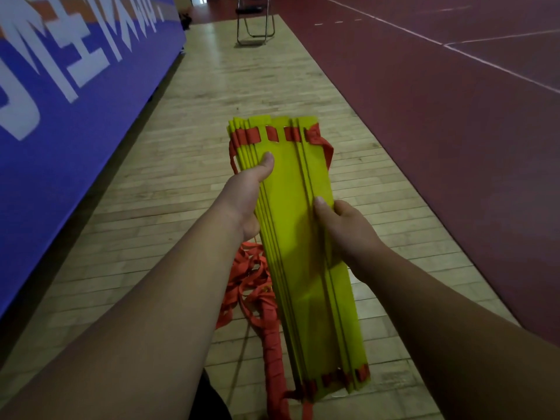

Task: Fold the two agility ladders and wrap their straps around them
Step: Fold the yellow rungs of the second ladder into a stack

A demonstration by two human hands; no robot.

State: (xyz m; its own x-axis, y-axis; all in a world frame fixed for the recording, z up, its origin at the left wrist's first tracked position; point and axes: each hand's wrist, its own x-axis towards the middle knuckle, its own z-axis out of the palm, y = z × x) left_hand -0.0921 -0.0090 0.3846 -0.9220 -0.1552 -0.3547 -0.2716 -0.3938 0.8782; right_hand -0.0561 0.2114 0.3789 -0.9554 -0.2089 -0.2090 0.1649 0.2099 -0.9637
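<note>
A stack of yellow ladder rungs (pixel 291 213) is held lengthwise in front of me, above the floor. Red straps (pixel 272 134) run through slots at its far end and again at its near end. My left hand (pixel 245 195) grips the stack's left edge, thumb on top. My right hand (pixel 342 225) grips the right edge, thumb pressed on the top rung. A loose tangle of red strap (pixel 251 280) hangs and lies below the stack on the left. A second ladder cannot be told apart from the first.
I am over a strip of pale wooden floor (pixel 169 189). A blue banner with white letters (pixel 60 80) runs along the left. Dark red court flooring (pixel 439 116) with white lines lies to the right. A folding chair (pixel 256 22) stands far ahead.
</note>
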